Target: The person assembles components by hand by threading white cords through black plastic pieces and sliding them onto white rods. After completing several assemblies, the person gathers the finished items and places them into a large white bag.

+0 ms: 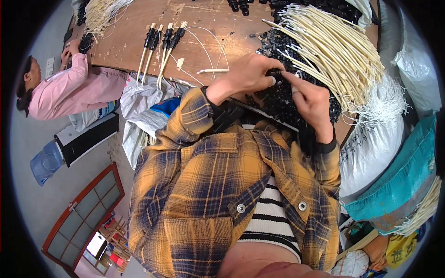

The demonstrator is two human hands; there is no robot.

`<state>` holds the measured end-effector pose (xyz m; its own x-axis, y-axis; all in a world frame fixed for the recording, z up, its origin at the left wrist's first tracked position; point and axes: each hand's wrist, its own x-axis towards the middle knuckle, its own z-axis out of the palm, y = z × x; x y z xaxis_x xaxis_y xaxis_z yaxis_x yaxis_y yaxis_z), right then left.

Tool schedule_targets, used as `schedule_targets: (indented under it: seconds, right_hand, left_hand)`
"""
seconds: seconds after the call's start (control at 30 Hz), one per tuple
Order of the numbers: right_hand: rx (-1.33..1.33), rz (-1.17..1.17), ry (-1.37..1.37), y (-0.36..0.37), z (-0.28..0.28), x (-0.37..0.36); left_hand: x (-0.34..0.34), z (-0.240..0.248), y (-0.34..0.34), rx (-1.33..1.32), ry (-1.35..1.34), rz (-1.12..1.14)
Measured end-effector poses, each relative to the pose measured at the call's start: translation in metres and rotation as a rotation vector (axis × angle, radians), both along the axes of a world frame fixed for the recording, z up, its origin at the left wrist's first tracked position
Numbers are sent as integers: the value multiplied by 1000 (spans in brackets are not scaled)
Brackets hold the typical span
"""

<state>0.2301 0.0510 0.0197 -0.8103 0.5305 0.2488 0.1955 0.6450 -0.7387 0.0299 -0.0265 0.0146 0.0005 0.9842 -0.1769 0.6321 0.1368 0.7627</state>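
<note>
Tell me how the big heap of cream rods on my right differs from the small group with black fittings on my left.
The heap holds far more rods than the small group. The heap's rods are packed together; the group's lie more loosely. The group's upper ends carry black fittings; none show on the heap's upper tips. Both have slender cream rods.

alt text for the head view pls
The person's left hand and right hand meet at a small black part above loose black pieces on a worn wooden table. Pale rods lie to the right; a co-worker in pink is at left.
</note>
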Motion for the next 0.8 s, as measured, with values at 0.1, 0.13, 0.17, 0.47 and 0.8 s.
schedule_targets:
  seconds: [0.1,0.13,0.17,0.47,0.8]
  right_hand:
    - [188,5,-186,-4,7,-3]
    - [224,14,-255,-4,7,-6]
    - [213,5,-206,-5,2,-9]
    - [-391,-178,-244,-6,-2,-42]
    - [104,181,61,-30,-3,-57]
  left_hand:
    - [8,-19,-8,218,84,76]
    - [8,-20,-8,220,98,86]
    - [9,-20,-9,244,147,111]
    - [8,-10,-21,433,286,203]
    - [-138,-39,-56,377,804,637]
